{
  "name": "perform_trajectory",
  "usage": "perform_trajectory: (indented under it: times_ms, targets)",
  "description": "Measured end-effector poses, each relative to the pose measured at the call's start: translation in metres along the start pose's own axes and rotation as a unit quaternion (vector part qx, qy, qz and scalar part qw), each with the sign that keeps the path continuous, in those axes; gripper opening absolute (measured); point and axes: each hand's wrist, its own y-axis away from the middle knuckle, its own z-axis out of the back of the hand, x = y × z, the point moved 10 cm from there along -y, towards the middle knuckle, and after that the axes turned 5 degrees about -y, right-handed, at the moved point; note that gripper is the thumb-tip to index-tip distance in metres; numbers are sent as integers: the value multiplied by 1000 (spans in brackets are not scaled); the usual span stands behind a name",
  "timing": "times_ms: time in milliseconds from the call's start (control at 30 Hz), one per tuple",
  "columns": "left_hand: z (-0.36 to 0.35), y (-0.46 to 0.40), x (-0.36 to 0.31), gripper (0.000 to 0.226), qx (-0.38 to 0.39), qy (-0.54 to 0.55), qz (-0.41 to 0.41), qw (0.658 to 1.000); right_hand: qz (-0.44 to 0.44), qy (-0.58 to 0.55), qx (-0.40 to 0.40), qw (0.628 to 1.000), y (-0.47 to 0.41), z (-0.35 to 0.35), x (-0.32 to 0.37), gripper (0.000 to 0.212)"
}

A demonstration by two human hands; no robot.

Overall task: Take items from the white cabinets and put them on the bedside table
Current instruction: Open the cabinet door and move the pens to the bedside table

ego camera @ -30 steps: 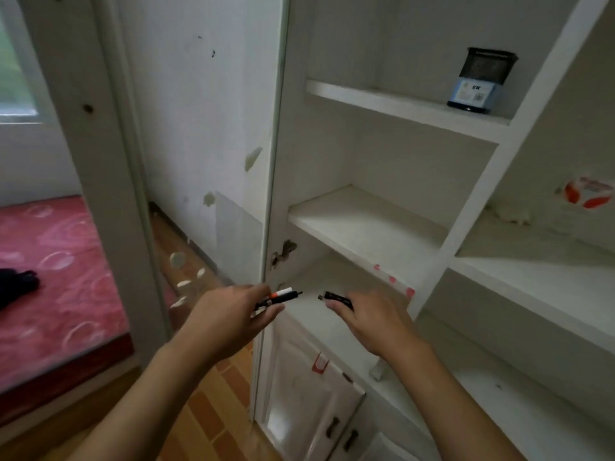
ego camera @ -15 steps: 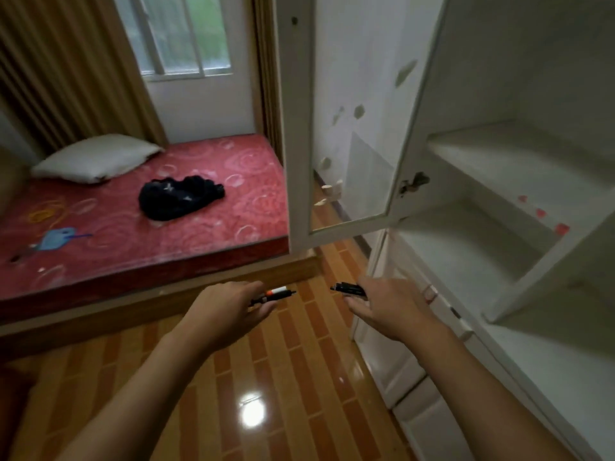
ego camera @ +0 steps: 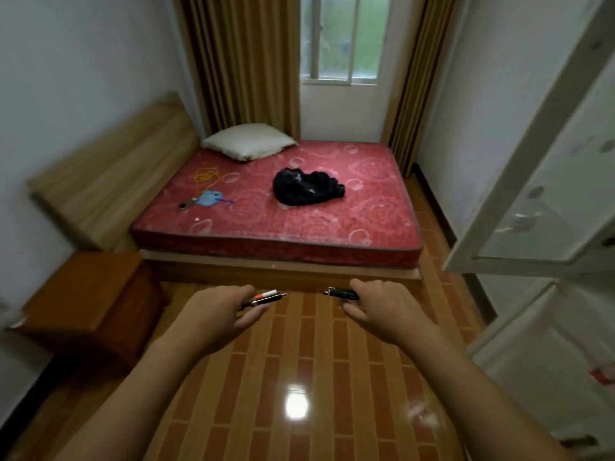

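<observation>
We list colours only. Mattress (ego camera: 283, 207): red-pink with pale swirl and circle print. Pillow (ego camera: 248, 141): off-white. Bundle of cloth (ego camera: 304, 188) on it: black. Cord (ego camera: 206, 176): yellow-orange; small object (ego camera: 209, 198) beside it: light blue. Curtains (ego camera: 243, 61): tan-brown, vertically striped by folds. Headboard (ego camera: 109, 171): light wood grain. Bedside table (ego camera: 90, 294): orange-brown. Floor (ego camera: 299, 361): glossy brick-pattern tiles in red-brown and ochre. Cabinet door (ego camera: 532, 181): white. We note pens (ego camera: 266, 298) in black, white and orange; another item (ego camera: 341, 292): black.

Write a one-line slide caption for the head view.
Left hand grips pens, right hand a black object, near a brown wooden bedside table.
</observation>
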Motion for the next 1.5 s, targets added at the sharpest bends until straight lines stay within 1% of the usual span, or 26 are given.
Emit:
perform_trajectory:
  times_ms: [67,133,300,500,633,800,1000,1067,1133,1300,1367,1500]
  targets:
    - [3,26,55,47,-3,-5,29,1000,23,-4,7,1000,-29,-8,52,33]
    - [6,51,109,42,-3,-6,59,998,51,-3,12,999,-58,-16,105,32]
    - [15,113,226,30,10,-6,134,991,120,9,-1,993,-125,-27,232,32]
    - [33,186,331,32,-15,-7,194,981,177,14,21,984,-184,-43,360,31]
    - [32,229,384,44,-19,-1,237,971,221,14,40,974,-213,-55,430,32]
    - [27,277,440,47,-37,13,294,955,273,26,58,960,-248,-74,502,32]
    - [24,311,513,48,-45,-5,358,933,317,10,77,945,-307,-103,577,32]
    - [24,312,539,45,-45,-19,370,928,331,2,83,940,-332,-115,600,32]
    - [21,312,570,47,-36,-27,388,920,345,-5,85,935,-362,-127,622,33]
    - [7,303,653,51,7,-18,427,904,358,-20,111,927,-445,-153,675,33]
    - [6,294,684,44,23,-19,430,902,364,-30,120,923,-476,-160,694,34]
    - [11,272,738,33,26,-15,440,897,380,-50,116,916,-534,-167,728,36]
